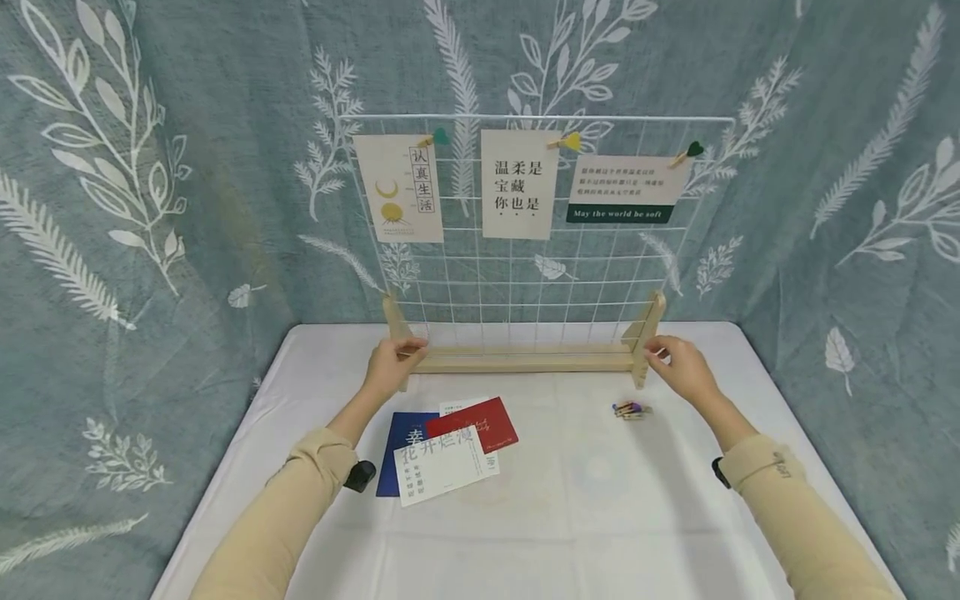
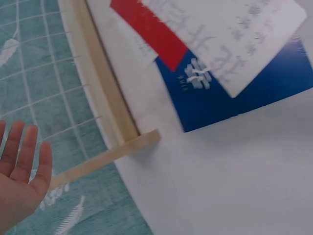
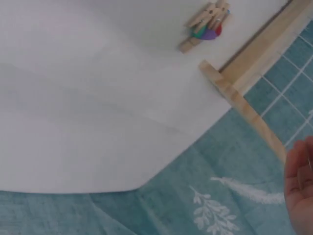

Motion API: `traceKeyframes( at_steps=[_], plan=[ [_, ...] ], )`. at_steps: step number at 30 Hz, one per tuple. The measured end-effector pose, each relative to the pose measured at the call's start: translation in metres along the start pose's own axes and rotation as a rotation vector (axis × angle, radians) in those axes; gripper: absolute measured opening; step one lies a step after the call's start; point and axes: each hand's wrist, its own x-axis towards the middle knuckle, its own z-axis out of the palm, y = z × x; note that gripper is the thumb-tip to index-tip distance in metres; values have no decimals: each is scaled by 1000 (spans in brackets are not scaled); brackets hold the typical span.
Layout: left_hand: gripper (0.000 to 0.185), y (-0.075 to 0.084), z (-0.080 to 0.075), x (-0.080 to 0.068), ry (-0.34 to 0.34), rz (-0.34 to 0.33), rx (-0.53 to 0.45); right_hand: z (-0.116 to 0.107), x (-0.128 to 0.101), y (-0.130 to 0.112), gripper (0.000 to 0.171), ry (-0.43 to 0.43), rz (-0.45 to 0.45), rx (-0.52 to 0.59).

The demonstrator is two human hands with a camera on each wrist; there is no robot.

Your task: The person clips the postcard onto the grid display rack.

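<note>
A white wire grid (image 1: 517,267) stands in a wooden base (image 1: 525,362) at the back of the table. My left hand (image 1: 394,365) is beside the base's left upright (image 2: 105,157); in the left wrist view that hand (image 2: 22,178) has its fingers extended and holds nothing. At the opposite end, my right hand (image 1: 678,367) is close to the right upright (image 1: 647,337), its fingers loosely bent and nothing held. Clipped along the grid's top are a moon card (image 1: 399,190), a white text card (image 1: 519,185) and a green-edged card (image 1: 624,190).
In front of the base lie overlapping cards: a blue one (image 1: 388,467), a red one (image 1: 487,421) and a white one (image 1: 448,473) on top. Several small wooden clips (image 1: 632,410) with coloured ends lie at right. Leaf-patterned cloth (image 1: 150,333) hangs around the white table (image 1: 570,533).
</note>
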Motion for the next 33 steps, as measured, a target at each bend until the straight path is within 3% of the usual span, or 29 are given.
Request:
traceKeyframes(
  at_steps=[10,16,25,33],
  plan=[
    [22,-32,8,-33,112,-47,-3,23,-15,16,19,-31,24,8],
    [20,-42,11,-47,151,-76,18,30,-21,22,18,-21,22,12],
    [23,-54,22,-63,21,-108,115,44,-31,27,18,-52,66,34],
    [32,-62,31,-79,-127,-83,238,54,-43,32,17,-65,90,35]
  ],
)
